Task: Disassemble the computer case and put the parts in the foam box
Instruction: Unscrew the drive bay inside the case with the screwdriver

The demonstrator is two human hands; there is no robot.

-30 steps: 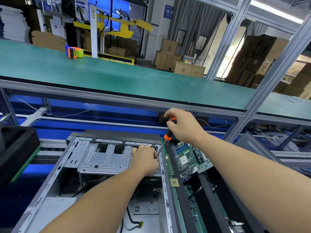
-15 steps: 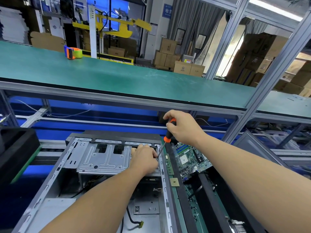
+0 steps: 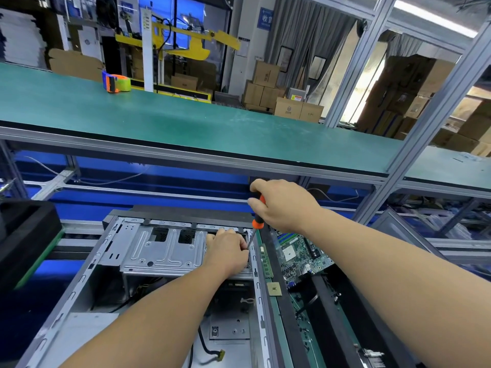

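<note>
An open grey computer case (image 3: 79,282) lies flat in front of me, its silver drive cage (image 3: 164,248) at the far end. My right hand (image 3: 284,205) grips an orange-and-black screwdriver (image 3: 256,223) whose shaft slants down to the cage's right edge. My left hand (image 3: 225,251) rests on the cage there, fingers curled at the screwdriver's tip; the screw is hidden. To the right, the black foam box (image 3: 326,296) holds a green motherboard (image 3: 300,253), a memory stick (image 3: 266,261) and a small CPU chip (image 3: 273,289).
Another black foam block (image 3: 24,235) stands at the left. A green-topped shelf (image 3: 186,120) runs above the bench with a tape dispenser (image 3: 117,83) on it. Aluminium frame posts (image 3: 430,120) rise at the right. Loose cables (image 3: 210,349) lie inside the case.
Both hands stay at the cage's right edge; the right hand and screwdriver handle have shifted only slightly.
</note>
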